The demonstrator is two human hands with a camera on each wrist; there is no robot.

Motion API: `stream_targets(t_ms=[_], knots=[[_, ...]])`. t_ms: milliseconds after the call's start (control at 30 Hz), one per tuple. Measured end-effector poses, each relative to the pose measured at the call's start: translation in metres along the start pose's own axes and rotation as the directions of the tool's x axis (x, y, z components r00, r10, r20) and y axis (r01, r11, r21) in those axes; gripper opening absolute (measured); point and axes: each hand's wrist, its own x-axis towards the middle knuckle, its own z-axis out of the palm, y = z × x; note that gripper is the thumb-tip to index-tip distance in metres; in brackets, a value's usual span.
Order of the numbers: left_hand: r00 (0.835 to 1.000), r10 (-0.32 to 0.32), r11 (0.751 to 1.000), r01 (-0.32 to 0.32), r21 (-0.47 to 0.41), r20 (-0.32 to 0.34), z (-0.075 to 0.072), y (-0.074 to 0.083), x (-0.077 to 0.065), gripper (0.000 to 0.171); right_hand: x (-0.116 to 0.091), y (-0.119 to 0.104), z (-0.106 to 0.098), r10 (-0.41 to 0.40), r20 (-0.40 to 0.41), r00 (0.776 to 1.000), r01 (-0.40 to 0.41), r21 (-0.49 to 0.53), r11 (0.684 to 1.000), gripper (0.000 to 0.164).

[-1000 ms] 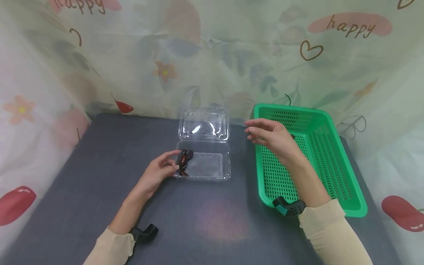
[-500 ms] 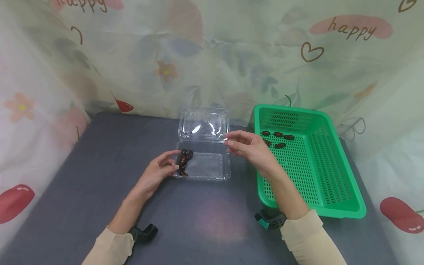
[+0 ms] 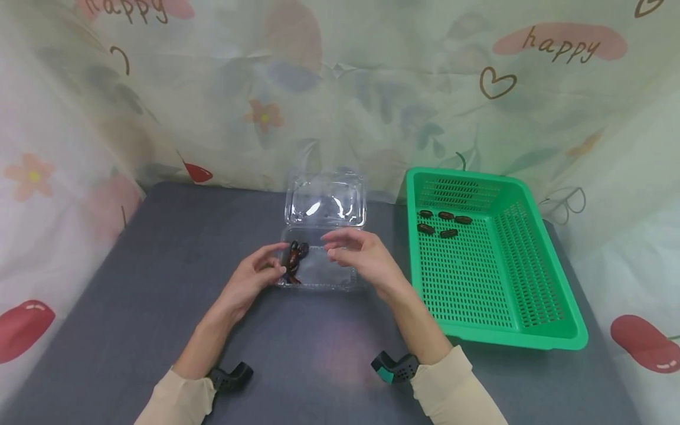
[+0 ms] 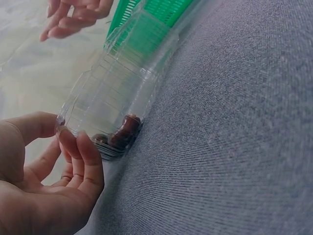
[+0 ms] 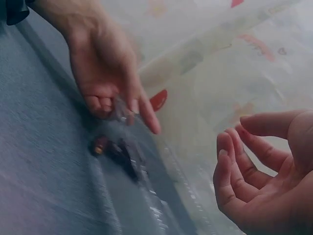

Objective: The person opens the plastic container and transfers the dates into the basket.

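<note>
A clear plastic clamshell box (image 3: 329, 265) stands on the table with its lid (image 3: 326, 200) raised at the back. Several glossy dark brown dates (image 3: 295, 260) lie in its left end. My left hand (image 3: 249, 276) pinches the box's left rim between thumb and fingers, as the left wrist view also shows. Over the right half of the box hovers my right hand (image 3: 366, 260). Its fingers are loosely bent, and no object shows between thumb and fingertips (image 5: 225, 144) in the right wrist view.
To the right stands a green perforated plastic basket (image 3: 496, 339). Several dates (image 3: 448, 234) lie spread near its back left corner. A patterned curtain (image 3: 340, 118) hangs behind the grey table (image 3: 297, 354).
My right hand has moved left from above the basket's left edge to above the box, uncovering the dates in the basket. The left hand stays on the box's rim.
</note>
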Motion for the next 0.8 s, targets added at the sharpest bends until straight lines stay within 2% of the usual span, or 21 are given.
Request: stream_targets(t_ms=[300,800], knots=[[1.0,0.002,1.0,-0.002,-0.028,0.008,0.0,-0.001,-0.002,0.049,0.014,0.019,0.021,0.029,0.083,0.996,-0.029,-0.006,1.0,0.032],[1.0,-0.016,0.999,0.016,-0.037,0.006,0.0,-0.001,-0.003,0.05,0.04,0.044,0.032,0.116,0.188,0.975,-0.101,-0.089,0.991,0.028]])
